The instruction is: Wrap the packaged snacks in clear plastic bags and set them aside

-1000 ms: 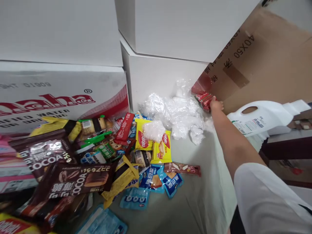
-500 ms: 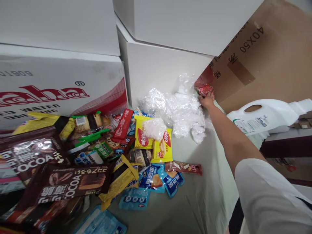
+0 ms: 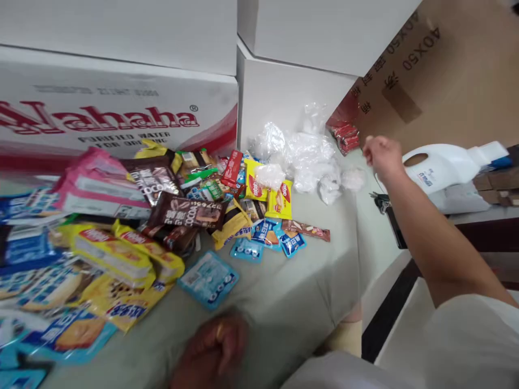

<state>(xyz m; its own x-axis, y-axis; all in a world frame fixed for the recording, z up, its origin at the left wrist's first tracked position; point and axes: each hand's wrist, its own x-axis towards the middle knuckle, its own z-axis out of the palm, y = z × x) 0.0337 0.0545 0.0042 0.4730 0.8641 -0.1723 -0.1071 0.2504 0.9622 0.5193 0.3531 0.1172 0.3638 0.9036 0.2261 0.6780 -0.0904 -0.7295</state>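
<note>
My right hand [image 3: 381,155] is raised beside the white detergent bottle [image 3: 441,166], its fingers curled in and nothing visible in them. Just left of it, red packets [image 3: 346,138] lie in the corner against the cardboard. Low in the picture, my left hand [image 3: 221,346] is a blurred loose fist with a ring on one finger; nothing shows in it. Nearest to that hand is a light blue snack packet [image 3: 208,279] on the pale green cloth [image 3: 300,308]. Crumpled clear plastic bags [image 3: 310,156] sit between the yellow wafer packs [image 3: 279,200] and the red packets.
Mixed snacks cover the left side, among them a cocoa pack [image 3: 184,210], a pink bag [image 3: 99,186] and yellow wafer packs. White cartons [image 3: 292,92] and a water carton [image 3: 121,116] wall the back. A brown cardboard box [image 3: 458,81] stands right; a dark keyed object [image 3: 395,227] lies below the bottle.
My right hand has drawn back from the red packets toward the bottle, leaving them in the corner. My left hand has come into view at the bottom. The view has shifted left, showing more snacks.
</note>
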